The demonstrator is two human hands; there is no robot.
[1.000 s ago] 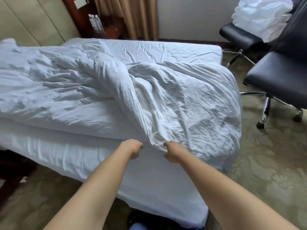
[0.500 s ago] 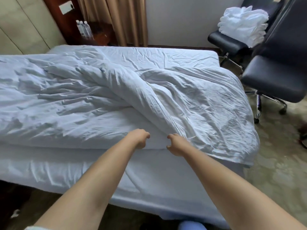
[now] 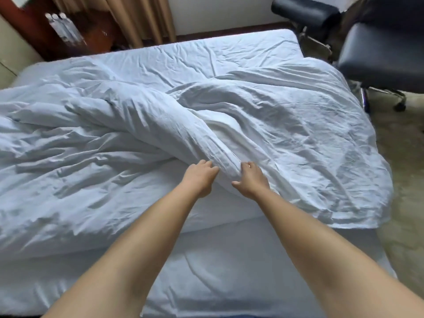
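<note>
The white duvet [image 3: 286,138] lies crumpled over the bed [image 3: 218,260], heaped toward 9 o'clock, with one corner spilling off at 4 o'clock. A thick, creased ridge runs from 10 o'clock to the centre. There the left hand [image 3: 199,177] and right hand [image 3: 251,180] grip it, fingers curled, the right thumb spread.
</note>
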